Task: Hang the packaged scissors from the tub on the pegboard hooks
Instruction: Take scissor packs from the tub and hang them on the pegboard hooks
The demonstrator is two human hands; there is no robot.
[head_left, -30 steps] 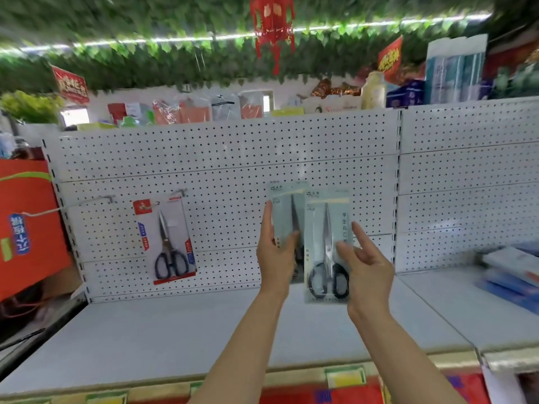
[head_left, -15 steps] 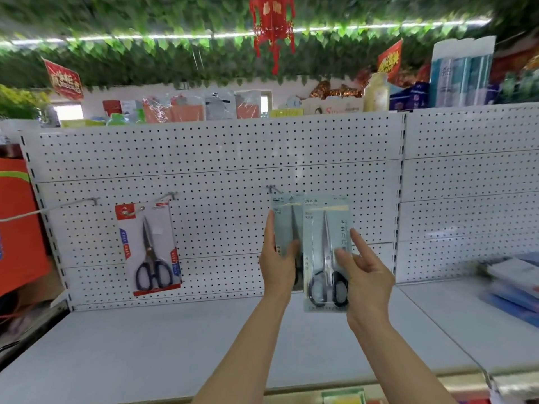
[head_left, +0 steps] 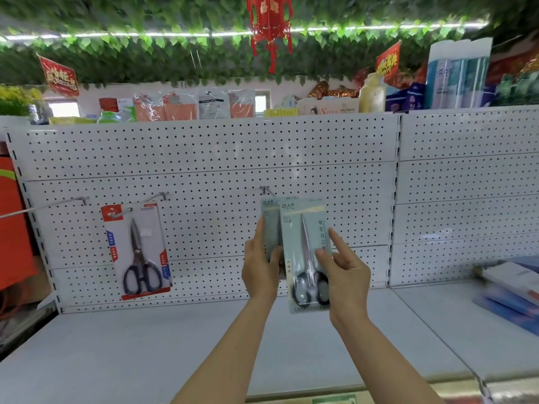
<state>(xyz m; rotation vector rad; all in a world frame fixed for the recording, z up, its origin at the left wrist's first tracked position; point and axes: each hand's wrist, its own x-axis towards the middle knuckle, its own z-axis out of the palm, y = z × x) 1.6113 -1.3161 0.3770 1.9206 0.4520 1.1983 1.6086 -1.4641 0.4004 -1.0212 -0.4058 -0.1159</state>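
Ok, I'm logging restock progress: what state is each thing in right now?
Red-carded scissors pack: hanging on a pegboard hook.
Front grey scissors pack: held up by the right hand, not yet hung.
Rear grey pack: gripped by the left hand, just below a hook.
Hook above it: bare.
Far-left hook: bare.

Bright, even indoor light comes from a strip light [head_left: 204, 33] running overhead among green leaves, leaving almost no shadows on the white pegboard [head_left: 204, 158]. The wide-angle view bends straight lines near the edges, and the right and left margins are smeared with blur.
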